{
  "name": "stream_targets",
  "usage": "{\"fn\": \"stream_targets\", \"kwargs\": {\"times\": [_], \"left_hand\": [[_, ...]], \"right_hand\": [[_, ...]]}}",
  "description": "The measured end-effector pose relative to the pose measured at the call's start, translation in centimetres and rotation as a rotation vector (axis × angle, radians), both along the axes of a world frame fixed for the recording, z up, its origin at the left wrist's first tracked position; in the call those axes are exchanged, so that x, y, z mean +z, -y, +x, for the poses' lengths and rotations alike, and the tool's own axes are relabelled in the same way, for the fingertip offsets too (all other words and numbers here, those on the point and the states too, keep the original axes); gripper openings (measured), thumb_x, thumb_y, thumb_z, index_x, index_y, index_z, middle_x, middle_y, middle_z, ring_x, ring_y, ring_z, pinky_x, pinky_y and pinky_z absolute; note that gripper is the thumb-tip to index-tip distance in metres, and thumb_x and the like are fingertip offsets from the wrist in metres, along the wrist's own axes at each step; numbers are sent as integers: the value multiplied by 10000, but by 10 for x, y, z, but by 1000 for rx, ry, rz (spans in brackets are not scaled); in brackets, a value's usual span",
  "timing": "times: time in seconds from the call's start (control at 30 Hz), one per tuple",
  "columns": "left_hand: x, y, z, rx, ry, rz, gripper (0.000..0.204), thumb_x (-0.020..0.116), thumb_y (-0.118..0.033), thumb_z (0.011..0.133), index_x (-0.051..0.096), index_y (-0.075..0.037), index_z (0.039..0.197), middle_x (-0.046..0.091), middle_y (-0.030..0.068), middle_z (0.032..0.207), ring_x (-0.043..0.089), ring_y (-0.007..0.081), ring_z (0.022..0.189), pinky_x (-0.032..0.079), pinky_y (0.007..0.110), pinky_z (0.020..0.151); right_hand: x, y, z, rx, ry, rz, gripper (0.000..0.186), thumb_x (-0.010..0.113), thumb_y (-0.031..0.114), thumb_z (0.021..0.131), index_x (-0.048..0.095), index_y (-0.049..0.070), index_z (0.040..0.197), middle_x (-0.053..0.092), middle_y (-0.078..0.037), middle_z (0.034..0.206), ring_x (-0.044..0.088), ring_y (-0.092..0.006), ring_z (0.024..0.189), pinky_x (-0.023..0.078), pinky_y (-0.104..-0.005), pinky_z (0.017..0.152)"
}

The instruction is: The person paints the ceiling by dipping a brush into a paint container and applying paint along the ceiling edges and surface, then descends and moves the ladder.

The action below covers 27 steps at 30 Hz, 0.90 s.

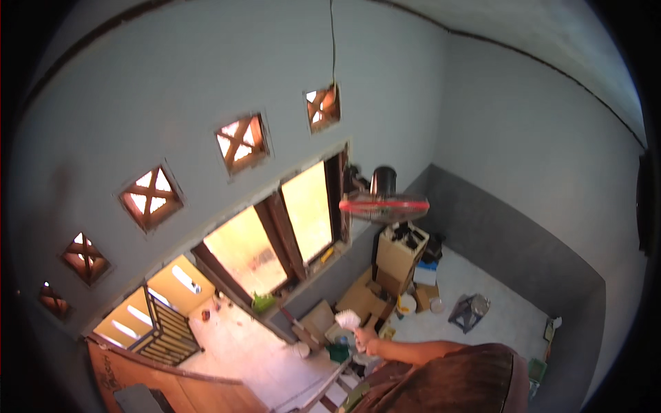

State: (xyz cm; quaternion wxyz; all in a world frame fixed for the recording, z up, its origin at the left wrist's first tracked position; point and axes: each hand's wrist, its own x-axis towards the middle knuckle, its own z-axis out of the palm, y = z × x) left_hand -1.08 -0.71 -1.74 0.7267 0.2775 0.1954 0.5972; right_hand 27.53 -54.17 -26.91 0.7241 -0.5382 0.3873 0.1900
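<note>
My right hand (368, 341) reaches out from the lower right, its fingers wrapped round the handle of what looks like a paintbrush (348, 319) with a broad, whitish head. The head points up and to the left, away from my body. Most of the handle is hidden by the fingers. A dark brown sleeve covers my upper arm. My left hand does not show. Below the right hand, pale ladder-like steps (336, 392) can be made out, partly covered by my clothing.
A wall fan (384, 205) with a red rim juts out beside the window frame (275, 230). Cardboard (365, 297), a cream cabinet (399, 251), tubs and a grey stand (470, 313) occupy the floor below. An orange-brown wooden panel (186, 389) stands at lower left; a slatted gate (172, 327) is beyond.
</note>
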Motion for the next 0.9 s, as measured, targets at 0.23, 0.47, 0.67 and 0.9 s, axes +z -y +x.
{"fn": "stream_targets", "kwargs": {"times": [0.23, 0.47, 0.67, 0.9], "left_hand": [[-61, -44, -23, 551, -788, 794, 747, 620, -511, 846, 498, -62, 1430, 529, 200, 1430, 510, 407, 1305, 436, 613, 1072], [-52, -14, -36, 483, -610, 363, 596, 701, -340, 868, 472, -72, 1349, 531, 154, 1331, 527, 336, 1229, 500, 556, 1018], [-26, 12, -17, 78, -211, 79, 640, 692, -342, 843, 450, -85, 1377, 533, 142, 1306, 558, 305, 1171, 535, 506, 945], [21, 14, 19, -106, 125, -289, 644, 575, -513, 857, 540, -102, 1352, 603, 93, 1228, 627, 288, 1102, 564, 431, 853]], "right_hand": [[61, 10, 16, 148, 98, 202, 369, 603, 403, 983, 508, 103, 790, 418, 0, 615, 382, -135, 426, 264, -303, 383], [65, -22, 9, 317, 157, 190, 408, 554, 436, 1024, 457, 141, 759, 350, 24, 571, 300, -107, 408, 210, -286, 385], [82, -70, 24, 655, 530, -60, 293, 614, 326, 1022, 641, 93, 846, 435, 48, 572, 401, -52, 464, 298, -248, 408], [292, -198, 19, 1055, 1069, 199, 217, 591, 162, 1033, 581, 12, 1189, 564, -1, 723, 459, -51, 546, 374, -230, 479]]}}
